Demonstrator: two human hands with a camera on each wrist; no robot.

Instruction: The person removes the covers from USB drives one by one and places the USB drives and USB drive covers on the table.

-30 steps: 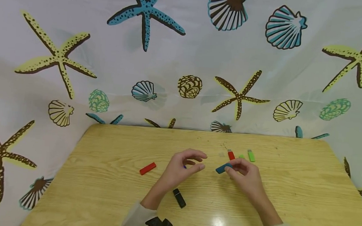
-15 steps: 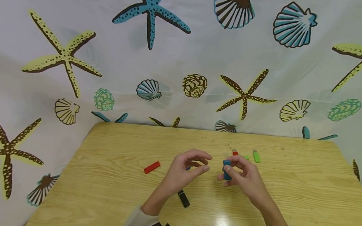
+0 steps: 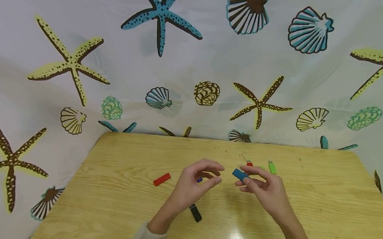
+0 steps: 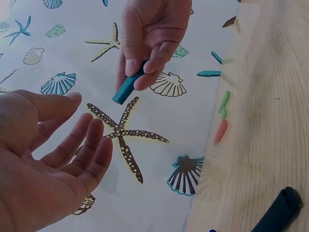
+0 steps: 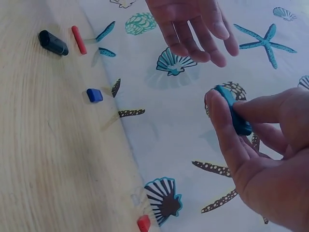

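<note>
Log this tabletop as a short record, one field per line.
Left hand: holding nothing, fingers loosely curved
Right hand: pinching a blue stick
Blue stick: held above the table
On table, left part: long red piece
Near left hand: black piece, small blue piece
Beyond right hand: short red piece, two green pieces
Backdrop: pale cloth, starfish and shell prints

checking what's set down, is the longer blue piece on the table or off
Off: the right hand pinches the longer blue piece; the left wrist view shows it raised against the cloth.
</note>
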